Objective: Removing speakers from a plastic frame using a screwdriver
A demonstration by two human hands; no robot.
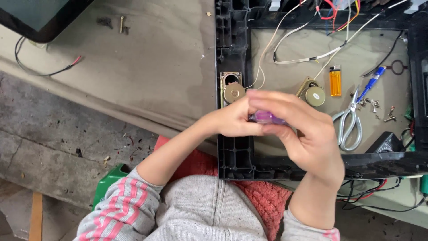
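- Here, the person's left hand [234,119] and right hand [298,129] meet above the black plastic frame [235,151], both closed around a small purple translucent object [266,118] pinched between their fingers.
- The left hand's fingers curl tightly against the object's left end; the right hand wraps over its top and right side, thumb underneath.
- What the purple object is cannot be told; most of it is hidden by the fingers.
- Just behind the hands, a round brass-coloured speaker [232,91] sits at the frame's edge, and a second speaker [313,94] lies to the right.
- An orange lighter [335,81] lies near the second speaker, with silver scissors [349,124] and loose screws [373,105] further right.
- White and red wires [312,57] run across the table [147,67].
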